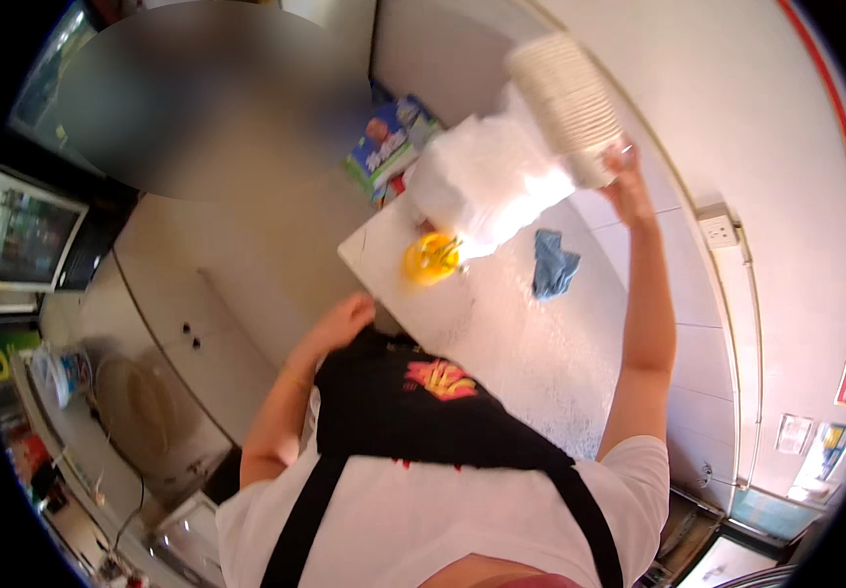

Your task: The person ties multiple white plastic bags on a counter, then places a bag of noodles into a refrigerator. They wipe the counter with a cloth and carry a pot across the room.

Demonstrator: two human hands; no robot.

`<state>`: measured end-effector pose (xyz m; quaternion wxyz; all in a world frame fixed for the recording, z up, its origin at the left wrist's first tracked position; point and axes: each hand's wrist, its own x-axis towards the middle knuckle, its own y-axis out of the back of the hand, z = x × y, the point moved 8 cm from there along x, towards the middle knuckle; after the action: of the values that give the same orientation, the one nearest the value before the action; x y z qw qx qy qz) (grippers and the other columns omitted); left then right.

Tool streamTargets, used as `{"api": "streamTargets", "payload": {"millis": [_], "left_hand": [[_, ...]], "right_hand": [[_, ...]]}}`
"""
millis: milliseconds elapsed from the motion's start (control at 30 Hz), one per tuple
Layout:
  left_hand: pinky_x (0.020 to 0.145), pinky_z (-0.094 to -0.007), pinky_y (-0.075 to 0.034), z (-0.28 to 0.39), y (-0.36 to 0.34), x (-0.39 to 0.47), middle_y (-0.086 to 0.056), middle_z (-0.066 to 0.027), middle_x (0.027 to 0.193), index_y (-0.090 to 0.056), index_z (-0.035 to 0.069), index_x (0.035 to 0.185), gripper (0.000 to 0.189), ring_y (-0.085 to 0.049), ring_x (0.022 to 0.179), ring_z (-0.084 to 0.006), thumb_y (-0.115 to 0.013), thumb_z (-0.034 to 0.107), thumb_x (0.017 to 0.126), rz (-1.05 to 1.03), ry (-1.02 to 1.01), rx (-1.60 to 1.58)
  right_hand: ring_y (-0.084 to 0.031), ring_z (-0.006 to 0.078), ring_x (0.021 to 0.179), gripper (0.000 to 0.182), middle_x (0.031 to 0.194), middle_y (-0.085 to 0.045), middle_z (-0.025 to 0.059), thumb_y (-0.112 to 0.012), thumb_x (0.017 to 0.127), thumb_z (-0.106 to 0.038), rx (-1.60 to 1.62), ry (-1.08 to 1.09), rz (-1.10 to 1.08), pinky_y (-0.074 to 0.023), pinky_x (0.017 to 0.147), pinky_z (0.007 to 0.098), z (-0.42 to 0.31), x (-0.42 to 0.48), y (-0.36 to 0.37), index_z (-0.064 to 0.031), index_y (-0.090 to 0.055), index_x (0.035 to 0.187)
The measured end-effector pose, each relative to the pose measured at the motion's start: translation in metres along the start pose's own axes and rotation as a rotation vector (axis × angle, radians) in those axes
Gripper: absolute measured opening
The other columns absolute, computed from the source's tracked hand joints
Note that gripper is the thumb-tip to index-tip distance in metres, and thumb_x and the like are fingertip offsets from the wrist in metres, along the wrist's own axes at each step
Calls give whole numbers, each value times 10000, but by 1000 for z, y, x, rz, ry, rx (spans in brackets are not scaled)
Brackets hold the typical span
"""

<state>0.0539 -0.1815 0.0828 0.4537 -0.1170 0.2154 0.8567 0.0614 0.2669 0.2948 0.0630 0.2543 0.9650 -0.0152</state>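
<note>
My right hand [625, 180] reaches out to the near end of a long stack of nested off-white containers [562, 99], its fingers on the end of the stack. The stack leans over a white plastic bag [485, 173] on the light table. My left hand [349, 320] is beside the table's corner, in front of the black apron, with its fingers curled; whether it holds anything is not clear. On the table stands a yellow container [431, 257] with utensils or similar items in it. A crumpled blue cloth [555, 264] lies on the wet-looking tabletop [511, 331].
A blue and green printed box [386, 147] stands behind the table's far edge. The tiled wall bears a power socket [718, 229] at the right. Further left are a glass-fronted cabinet [30, 228] and a counter with a white tub [63, 375]. The upper left is blurred.
</note>
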Motion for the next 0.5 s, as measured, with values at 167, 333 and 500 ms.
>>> {"api": "streamTargets", "payload": {"millis": [167,333,500], "left_hand": [[822,-261,-430,28,71,-17,-577,-77,1016,-507,-2,1116,268,-542,910,-132,-480,158,902,493,-237,-456],[733,-244,-449,-25,77,-25,-587,-67,931,-517,8,1058,207,-560,790,-116,-469,138,903,575,46,-684],[685,-241,-461,-103,28,-57,-589,-63,895,-516,0,1041,205,-570,749,-122,-469,142,901,449,191,-480]], "right_hand": [[-455,260,1120,934,1252,-394,132,-756,647,-287,-108,374,-313,-424,914,398,-84,-37,-151,-83,-191,1362],[-442,265,1105,797,1202,-433,120,-740,609,-284,-632,786,-414,-358,939,377,-80,-68,-272,-94,-358,1283],[-364,313,1154,719,1244,-423,98,-711,619,-265,-1260,724,-482,-294,962,435,31,-53,-345,-208,-416,1271]]}}
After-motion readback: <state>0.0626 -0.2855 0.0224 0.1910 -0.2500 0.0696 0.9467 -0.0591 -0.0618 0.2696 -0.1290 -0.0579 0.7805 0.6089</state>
